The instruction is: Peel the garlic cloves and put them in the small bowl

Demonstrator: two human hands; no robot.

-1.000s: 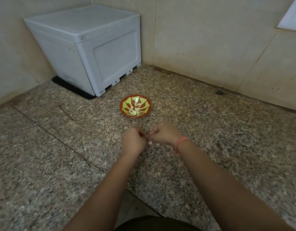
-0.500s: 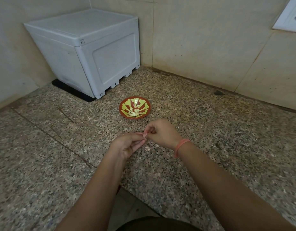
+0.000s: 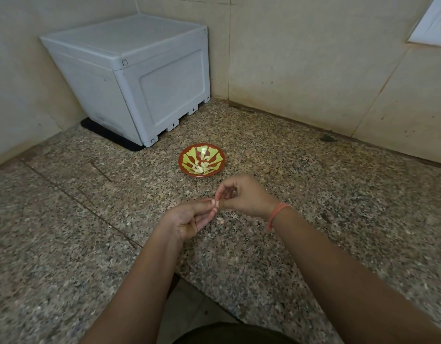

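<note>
Head view, left hand [image 3: 189,218] and right hand [image 3: 241,194] pinching one garlic clove [image 3: 215,204] together, small bowl [image 3: 202,160] beyond

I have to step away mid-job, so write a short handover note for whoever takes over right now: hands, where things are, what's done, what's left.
Left hand: palm up, fingertips pinching a garlic clove above the counter.
Right hand: fingertips on the same clove, working at its skin; pink band on the wrist.
Small bowl: on the granite counter just beyond the hands, with several peeled cloves inside.
Bits of skin lie on the counter under the hands.
Done: some cloves peeled and in the bowl.
Left: finish peeling this clove and drop it in. No other unpeeled cloves are visible.
</note>
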